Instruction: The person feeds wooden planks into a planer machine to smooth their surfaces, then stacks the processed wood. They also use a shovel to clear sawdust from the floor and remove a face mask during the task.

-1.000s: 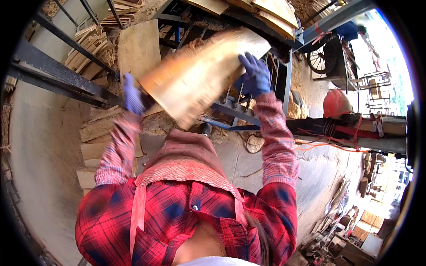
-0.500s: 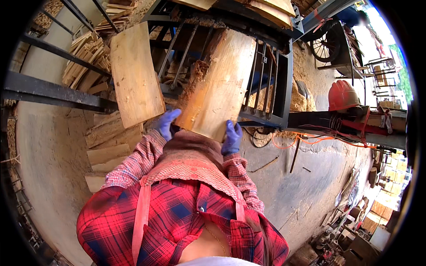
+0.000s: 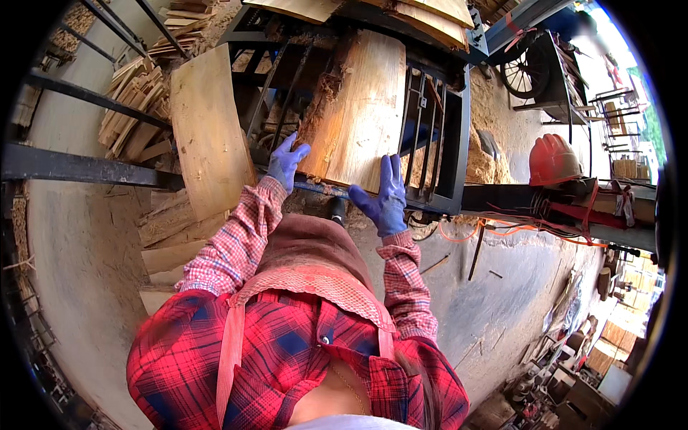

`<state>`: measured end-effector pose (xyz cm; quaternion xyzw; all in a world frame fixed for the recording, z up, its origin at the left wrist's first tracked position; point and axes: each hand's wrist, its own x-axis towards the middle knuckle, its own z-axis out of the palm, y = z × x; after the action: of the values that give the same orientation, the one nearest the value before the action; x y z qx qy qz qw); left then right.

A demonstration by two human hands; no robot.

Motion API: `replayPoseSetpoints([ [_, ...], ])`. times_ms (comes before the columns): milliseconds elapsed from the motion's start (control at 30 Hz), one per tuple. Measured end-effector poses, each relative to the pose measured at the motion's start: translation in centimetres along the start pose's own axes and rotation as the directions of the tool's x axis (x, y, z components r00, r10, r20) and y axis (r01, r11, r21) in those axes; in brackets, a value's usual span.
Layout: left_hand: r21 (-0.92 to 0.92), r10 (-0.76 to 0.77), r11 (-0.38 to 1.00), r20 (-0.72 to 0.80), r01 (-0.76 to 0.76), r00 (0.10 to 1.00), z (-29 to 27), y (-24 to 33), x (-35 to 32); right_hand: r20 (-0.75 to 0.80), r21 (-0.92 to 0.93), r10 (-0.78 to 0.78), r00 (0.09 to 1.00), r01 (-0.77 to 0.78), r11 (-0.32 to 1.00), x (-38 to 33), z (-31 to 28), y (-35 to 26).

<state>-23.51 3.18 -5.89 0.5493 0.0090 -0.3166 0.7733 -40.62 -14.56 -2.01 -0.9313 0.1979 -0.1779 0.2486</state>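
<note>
A thick wooden board (image 3: 362, 107) with rough bark along its left edge lies on the bars of a dark metal frame (image 3: 454, 154) in front of me. My left hand (image 3: 288, 163), in a purple-blue glove, is beside the board's near left corner with its fingers stretched out. Whether its fingertips touch the wood I cannot tell. At the near right corner, my right hand (image 3: 385, 199) in a matching glove has its thumb and fingers spread wide, the fingertips up against the board's edge. Neither hand is gripping anything.
Left of the frame leans another wide board (image 3: 209, 132). Split wood pieces (image 3: 136, 107) are piled behind a black rail (image 3: 93, 166). More boards (image 3: 430, 21) lie at the far end. A red hard hat (image 3: 554, 159) sits on a dark beam (image 3: 502, 197) at right, with orange cable below.
The board has slid away from me, further onto the metal frame. Both hands have reached forward, and their fingers have opened from the board's near corners.
</note>
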Motion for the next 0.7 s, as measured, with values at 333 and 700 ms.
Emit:
replayPoseSetpoints([
  [333,0.935,0.583,-0.021,0.300,-0.354,0.756,4.4,-1.7,6.0,0.092,-0.246,-0.046,0.995,0.067,0.967,6.4,1.0,4.4],
  [700,0.926,0.863,0.245,-0.072,-0.288,0.501,-4.8,4.8,3.8,0.063,-0.436,-0.132,0.989,0.147,0.888,19.7,4.1,7.8],
])
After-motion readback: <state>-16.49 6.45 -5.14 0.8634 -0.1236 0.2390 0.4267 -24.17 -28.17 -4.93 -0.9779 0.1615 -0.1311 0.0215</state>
